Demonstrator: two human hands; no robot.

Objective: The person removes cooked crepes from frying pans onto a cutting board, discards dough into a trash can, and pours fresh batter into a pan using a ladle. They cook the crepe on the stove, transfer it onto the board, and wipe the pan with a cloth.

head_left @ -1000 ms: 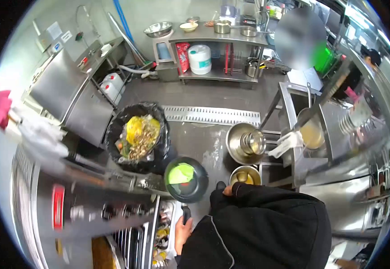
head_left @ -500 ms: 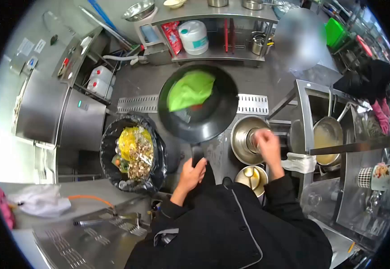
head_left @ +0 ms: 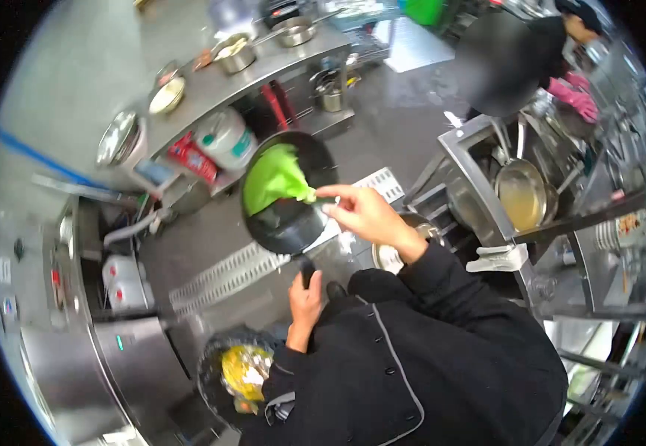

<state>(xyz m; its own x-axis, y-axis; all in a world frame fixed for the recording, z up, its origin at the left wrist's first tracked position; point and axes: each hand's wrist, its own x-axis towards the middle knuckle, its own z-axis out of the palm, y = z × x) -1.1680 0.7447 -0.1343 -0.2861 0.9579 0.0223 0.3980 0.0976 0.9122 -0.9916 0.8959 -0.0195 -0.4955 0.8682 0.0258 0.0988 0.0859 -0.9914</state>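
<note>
My left hand (head_left: 306,301) is closed round the handle of a black frying pan (head_left: 286,234), which it holds out in front of me. Inside the pan lies a bright green cloth (head_left: 272,177). With thumb and fingers, my right hand (head_left: 360,212) pinches the cloth's right end over the pan. Something small and dark shows beside those fingertips, too unclear to name. Below my right forearm, a steel bowl (head_left: 388,259) is partly hidden.
A black-lined bin with food waste (head_left: 245,372) stands at the lower left. The steel shelf table (head_left: 263,74) carries pots and bowls. At the right are a sink frame (head_left: 486,178) with pans and a co-worker (head_left: 579,26) in pink gloves.
The view has turned and shifted to the right. My left hand has kept the pan raised. My right hand has come over it from the steel bowl and taken hold of the green cloth.
</note>
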